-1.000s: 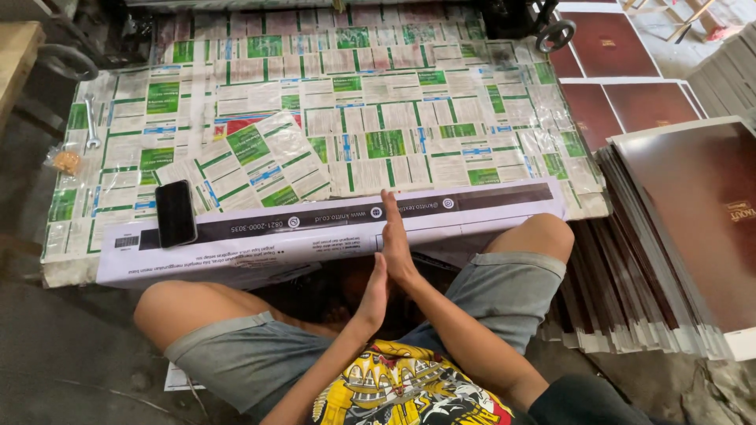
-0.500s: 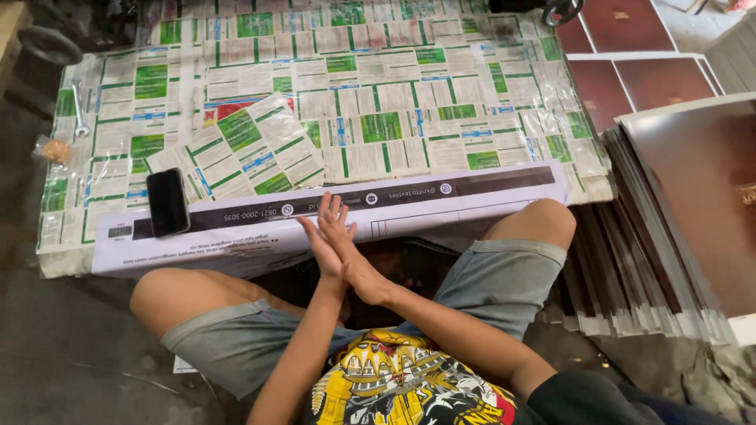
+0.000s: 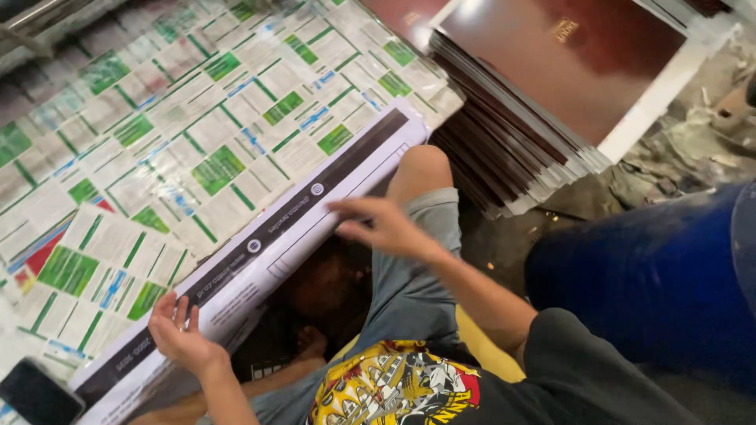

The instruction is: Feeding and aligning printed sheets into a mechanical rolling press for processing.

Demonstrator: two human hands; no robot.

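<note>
Across the upper left, a sheet of green-and-white printed labels (image 3: pixel 197 134) fills the low desk, its near edge overlapped by a long white carton with a dark band (image 3: pixel 260 252) running diagonally toward the stacked dark brown boards (image 3: pixel 512 149) at right; a blue drum (image 3: pixel 654 291) closes the lower right, leaving open floor only between boards and drum. The left hand (image 3: pixel 179 337) rests open-palmed on the carton's near end beside a black phone (image 3: pixel 35 393); the right hand (image 3: pixel 378 227) hovers open, fingers spread, over its far half. Earlier the hands met at the carton's middle; now they are well apart.
</note>
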